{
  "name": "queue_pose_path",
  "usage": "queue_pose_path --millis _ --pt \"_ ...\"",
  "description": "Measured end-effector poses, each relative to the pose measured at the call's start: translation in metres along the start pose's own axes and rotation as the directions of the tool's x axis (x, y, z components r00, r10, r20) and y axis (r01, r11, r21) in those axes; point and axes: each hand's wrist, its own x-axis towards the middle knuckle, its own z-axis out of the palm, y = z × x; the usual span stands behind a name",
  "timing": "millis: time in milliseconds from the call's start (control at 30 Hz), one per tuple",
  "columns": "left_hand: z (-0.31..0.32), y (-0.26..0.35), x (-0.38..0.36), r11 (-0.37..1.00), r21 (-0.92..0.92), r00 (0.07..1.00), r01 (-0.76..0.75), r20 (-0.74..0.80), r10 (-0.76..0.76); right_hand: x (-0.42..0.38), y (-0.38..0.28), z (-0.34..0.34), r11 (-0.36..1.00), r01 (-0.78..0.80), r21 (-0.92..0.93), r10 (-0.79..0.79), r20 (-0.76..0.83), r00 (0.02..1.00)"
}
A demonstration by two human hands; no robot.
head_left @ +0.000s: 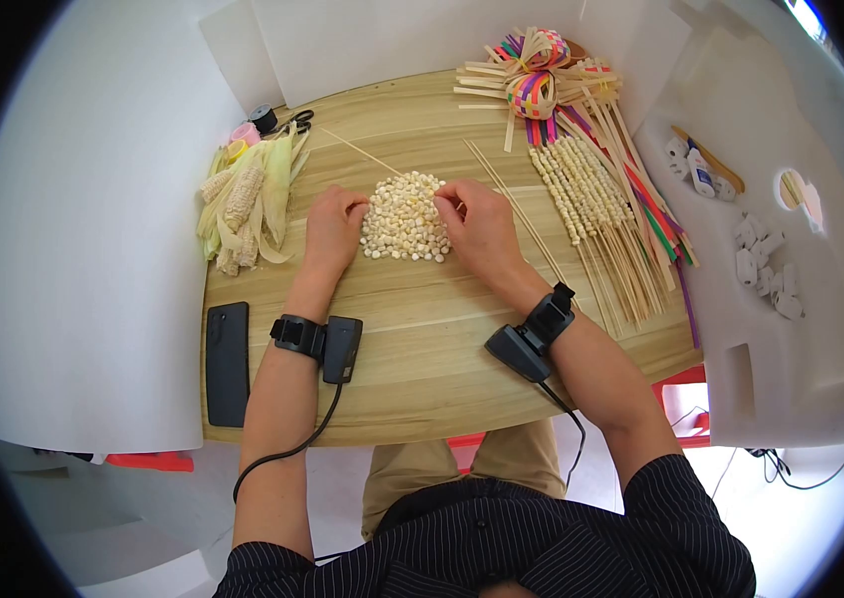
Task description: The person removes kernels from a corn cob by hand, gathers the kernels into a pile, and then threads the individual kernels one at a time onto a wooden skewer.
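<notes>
A round, flat pile of pale corn kernels (405,221) lies on the wooden table between my two hands. At the pile's left edge is my left hand (334,227), its fingers curled and pressed together. My right hand (480,221) is at the right edge, thumb and fingers closed in a pinch over the outer kernels. Whatever is between the fingertips of either hand is too small or hidden to name. One thin wooden stick (360,149) runs from the back left to the top of the pile. More thin sticks (517,204) lie just right of my right hand.
Husked corn cobs (243,194), black scissors (299,122) and tape rolls (263,118) sit at the left. A black phone (228,364) lies front left. On the right are skewers threaded with kernels (581,189), colored strips (656,214) and woven balls (532,95). Cabled devices are strapped to both wrists.
</notes>
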Motion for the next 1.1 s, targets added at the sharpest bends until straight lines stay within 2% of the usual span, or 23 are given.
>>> queue_pose_path --millis 100,167,300,367,400,700,800,967,1100 --pt "0.004 -0.008 -0.002 0.998 -0.057 0.999 0.001 -0.053 -0.004 0.000 0.000 0.000 1.000 0.004 -0.005 -0.004 0.002 1.000" --pt "0.001 -0.005 -0.004 0.989 -0.130 0.997 0.065 -0.036 -0.071 0.000 0.000 0.000 1.000 0.005 -0.007 -0.005 0.002 1.000" --pt "-0.003 -0.001 -0.003 0.993 -0.107 0.999 0.040 0.027 -0.038 0.000 0.000 0.000 1.000 0.012 -0.001 -0.012 -0.001 1.000" --pt "-0.006 0.002 -0.003 0.998 -0.007 0.997 -0.067 0.047 0.067 0.000 0.000 0.000 1.000 0.013 0.001 -0.013 -0.001 1.000" --pt "-0.006 0.003 -0.002 0.998 -0.006 0.996 -0.069 0.049 0.069 0.000 0.001 0.000 1.000 0.015 0.003 -0.015 0.002 1.000" --pt "-0.005 0.006 -0.001 0.996 -0.061 0.995 0.072 0.076 -0.067 0.000 0.001 0.000 1.000 0.018 -0.005 -0.018 0.004 1.000" --pt "-0.002 0.001 -0.001 0.993 -0.078 0.996 0.085 0.040 -0.082 0.000 0.001 0.000 1.000 0.016 -0.004 -0.016 0.006 1.000" --pt "-0.006 0.001 -0.002 0.969 -0.143 0.979 0.203 0.005 -0.205 0.000 0.000 0.000 1.000 0.005 0.009 -0.005 0.005 1.000" --pt "-0.008 0.000 -0.004 0.988 -0.058 0.989 0.145 -0.003 -0.146 0.000 0.000 -0.001 1.000 0.005 0.006 -0.005 0.013 1.000"
